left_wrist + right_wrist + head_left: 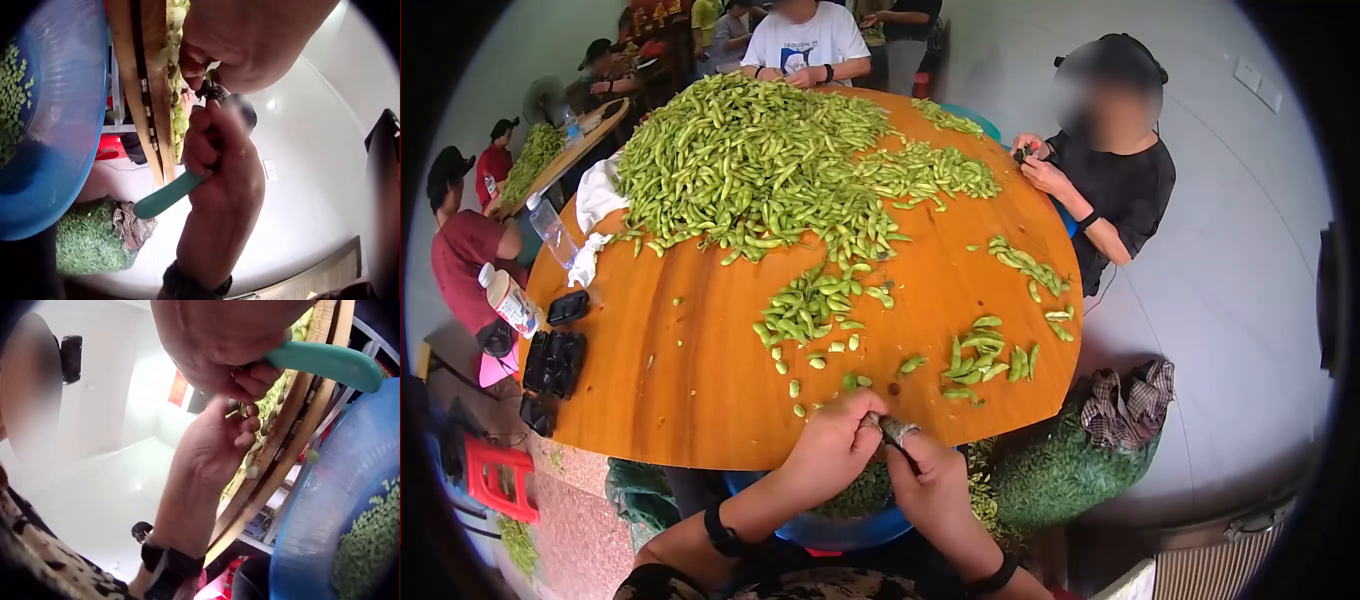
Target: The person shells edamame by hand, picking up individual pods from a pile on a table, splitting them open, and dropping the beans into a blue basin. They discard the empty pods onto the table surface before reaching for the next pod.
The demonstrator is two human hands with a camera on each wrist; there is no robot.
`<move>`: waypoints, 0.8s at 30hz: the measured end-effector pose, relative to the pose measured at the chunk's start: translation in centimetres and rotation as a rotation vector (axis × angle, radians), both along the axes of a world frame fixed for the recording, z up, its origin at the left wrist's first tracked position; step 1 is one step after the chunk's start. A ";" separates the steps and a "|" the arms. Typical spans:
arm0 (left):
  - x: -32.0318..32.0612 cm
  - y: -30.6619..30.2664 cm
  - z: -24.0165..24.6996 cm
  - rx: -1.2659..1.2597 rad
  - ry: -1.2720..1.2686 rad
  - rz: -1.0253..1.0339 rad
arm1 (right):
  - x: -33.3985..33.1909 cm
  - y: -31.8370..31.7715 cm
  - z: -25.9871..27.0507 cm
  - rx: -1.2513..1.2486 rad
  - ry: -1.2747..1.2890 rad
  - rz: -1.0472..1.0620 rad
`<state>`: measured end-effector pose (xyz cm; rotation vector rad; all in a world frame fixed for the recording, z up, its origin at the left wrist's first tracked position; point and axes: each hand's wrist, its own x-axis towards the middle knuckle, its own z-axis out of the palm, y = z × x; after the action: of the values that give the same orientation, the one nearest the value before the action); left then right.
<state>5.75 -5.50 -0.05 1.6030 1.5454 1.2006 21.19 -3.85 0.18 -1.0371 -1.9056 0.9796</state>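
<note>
Over the table's near edge, both hands meet fingertip to fingertip. My left hand (832,447) pinches a small green pod (236,413), mostly hidden by the fingers. My right hand (930,480) curls round a tool with a teal handle (170,195); its working end is hidden among the fingers. Something greyish is wrapped about a fingertip of the right hand. Below the hands is a blue basin (75,144) with shelled green beans (369,550) in it. One loose bean (313,456) shows against the basin's side in the right wrist view.
A large heap of green pods (740,160) covers the far half of the round wooden table (700,400). Smaller piles and loose beans lie nearer. Bottles (512,300) and black trays (555,362) stand at left. A full green sack (1070,470) sits at right. Other people sit around.
</note>
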 end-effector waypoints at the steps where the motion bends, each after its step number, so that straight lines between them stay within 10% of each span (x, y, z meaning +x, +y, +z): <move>1: -0.1 0.0 0.1 0.001 0.000 0.005 | 0.0 -0.1 0.1 0.001 0.000 0.005; 18: -4.7 0.5 3.0 0.413 0.712 0.172 | 3.9 6.0 0.8 0.333 -0.335 -0.307; 24: -10.2 3.4 1.3 0.178 0.895 0.224 | 3.0 5.3 0.4 0.352 -0.277 -0.200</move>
<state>-4.46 -2.07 1.24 2.3133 2.2427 0.7483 24.21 1.40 0.55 -1.1661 -2.0515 0.3829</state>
